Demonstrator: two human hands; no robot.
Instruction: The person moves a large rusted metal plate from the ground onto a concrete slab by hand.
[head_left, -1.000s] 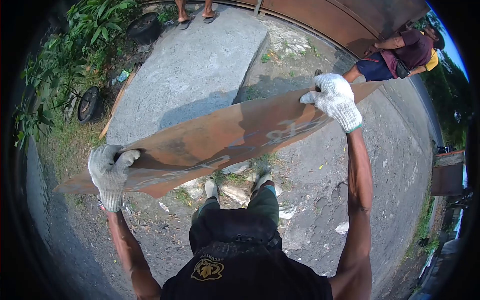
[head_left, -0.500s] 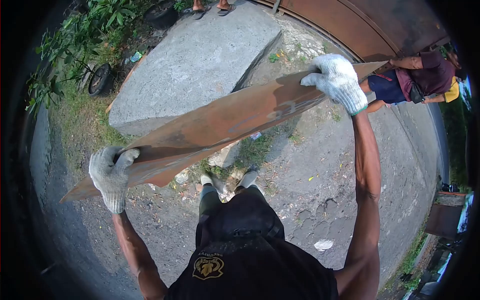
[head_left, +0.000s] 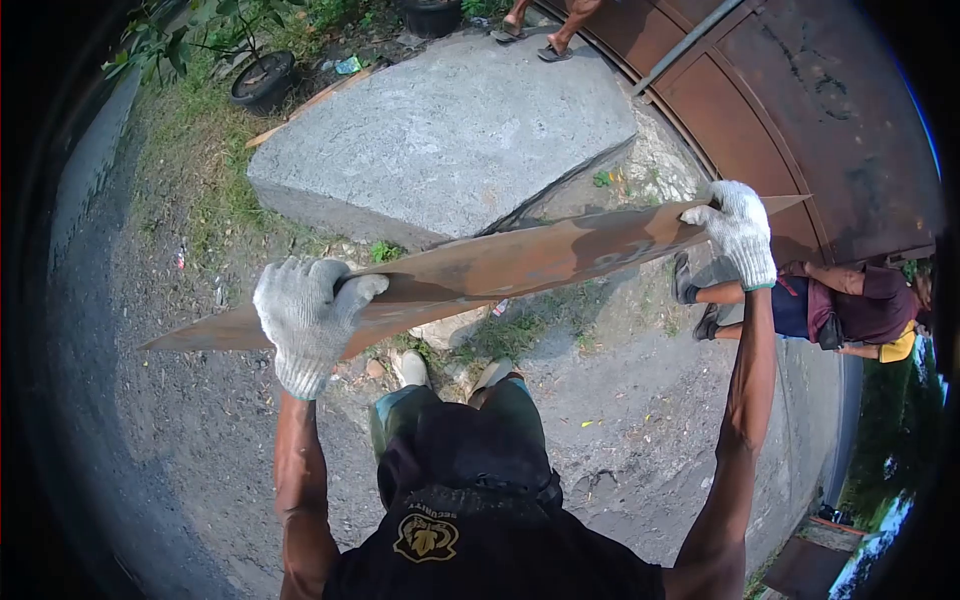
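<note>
A long, rusty brown metal sheet (head_left: 540, 252) is held up in front of my body, its upper edge slanting up to the right. My left hand (head_left: 308, 315), in a white knit glove, is closed over the upper edge toward the left, thumb on the near side. On the right, my right hand (head_left: 737, 228), gloved the same way, grips the edge close to the sheet's pointed right end. The fingers behind the sheet are partly hidden. Below it show my feet on the dirt ground.
A raised concrete slab (head_left: 450, 130) lies just beyond the sheet. A rusty metal gate (head_left: 740, 130) stands at the upper right. Another person (head_left: 850, 305) is at the right, and a person's sandalled feet (head_left: 535, 40) show behind the slab. A potted plant (head_left: 264, 82) stands upper left.
The view has shifted, so the slab and gate sit further right and more of the gate shows. The sheet is seen more edge-on and is less slanted. Both hands keep their grip.
</note>
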